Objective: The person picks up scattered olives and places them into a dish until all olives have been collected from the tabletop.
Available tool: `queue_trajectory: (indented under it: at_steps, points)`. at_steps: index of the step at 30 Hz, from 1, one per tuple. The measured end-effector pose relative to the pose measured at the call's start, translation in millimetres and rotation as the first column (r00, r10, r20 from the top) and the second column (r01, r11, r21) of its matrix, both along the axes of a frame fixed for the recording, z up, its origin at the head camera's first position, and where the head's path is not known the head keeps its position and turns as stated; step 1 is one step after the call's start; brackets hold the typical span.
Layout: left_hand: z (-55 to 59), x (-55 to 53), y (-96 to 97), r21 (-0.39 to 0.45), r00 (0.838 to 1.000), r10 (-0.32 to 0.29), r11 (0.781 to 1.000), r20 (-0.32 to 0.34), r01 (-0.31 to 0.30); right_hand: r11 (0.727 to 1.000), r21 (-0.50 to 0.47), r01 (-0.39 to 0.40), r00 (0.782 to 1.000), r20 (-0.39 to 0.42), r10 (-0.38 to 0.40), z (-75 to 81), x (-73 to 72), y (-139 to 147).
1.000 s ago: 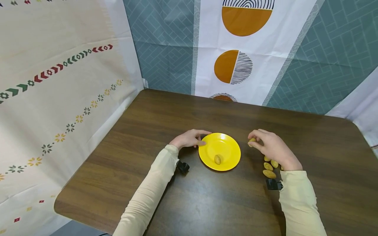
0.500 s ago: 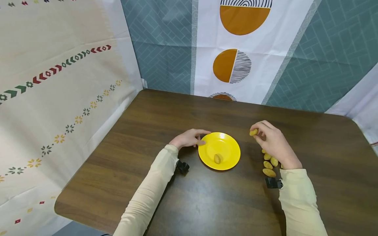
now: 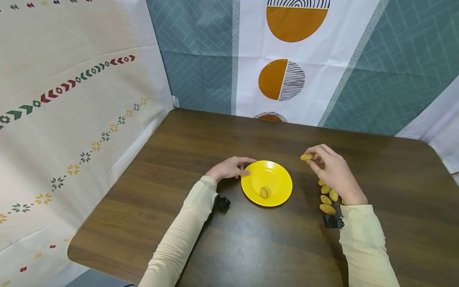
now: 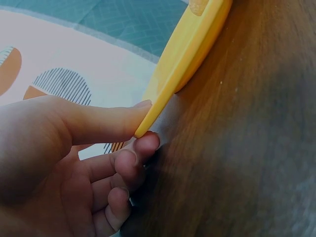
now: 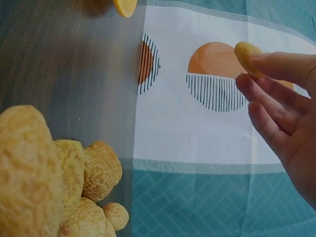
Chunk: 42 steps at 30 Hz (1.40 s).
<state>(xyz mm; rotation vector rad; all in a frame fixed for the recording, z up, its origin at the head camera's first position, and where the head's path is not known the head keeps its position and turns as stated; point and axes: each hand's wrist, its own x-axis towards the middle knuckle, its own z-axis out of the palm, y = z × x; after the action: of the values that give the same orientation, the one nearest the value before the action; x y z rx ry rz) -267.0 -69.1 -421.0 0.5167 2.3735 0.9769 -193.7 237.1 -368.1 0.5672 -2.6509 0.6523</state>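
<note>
My left hand (image 3: pixel 227 168) pinches the left rim of a round yellow plate (image 3: pixel 267 175); in the left wrist view the thumb lies over the rim, fingers underneath. One small yellow, wrinkled, oval piece (image 3: pixel 263 193) lies on the plate near its front. Above the table, to the right of the plate, my right hand (image 3: pixel 331 167) holds a similar oval piece (image 5: pixel 248 58) between thumb and fingertips. Several more of these wrinkled pieces (image 3: pixel 327 209) lie grouped on the table under the right wrist, partly hidden by it.
The brown wooden table (image 3: pixel 201 135) reaches back to a patterned teal and white curtain (image 3: pixel 201 59). Along the left side hangs a cream cloth (image 3: pixel 89 119) with printed motifs. Black wrist cameras (image 3: pixel 222 203) sit at both cuffs.
My right hand has risen and moved toward the back of the table, carrying the oval piece, which has turned in its fingertips. The left hand and the plate have stayed put.
</note>
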Motion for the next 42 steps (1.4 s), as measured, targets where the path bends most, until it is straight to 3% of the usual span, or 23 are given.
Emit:
queue_trajectory:
  at_steps: [9, 18, 29, 42]
  points:
    - [-0.5, -1.0, 1.5, -0.03, 1.0, 0.005, 1.0, 0.001, -0.005, 1.0, -0.003, 0.023, 1.0, -0.014, -0.023, -0.2, 1.1, -1.8]
    - [-0.1, -0.8, 1.2, -0.03, 1.0, 0.01, 0.999, -0.001, -0.01, 0.999, 0.006, 0.045, 0.998, 0.051, -0.046, -0.5, 0.7, -6.0]
    - [-2.1, -2.0, 0.3, -0.018, 1.0, 0.011, 1.0, 0.003, -0.011, 1.0, 0.021, -0.017, 1.0, -0.003, 0.017, -5.3, -0.4, -14.3]
    - [-2.8, -1.4, 0.2, -0.007, 1.0, 0.021, 1.0, 0.007, -0.021, 0.996, 0.042, -0.074, 0.996, 0.06, 0.072, -12.0, -0.8, -28.2]
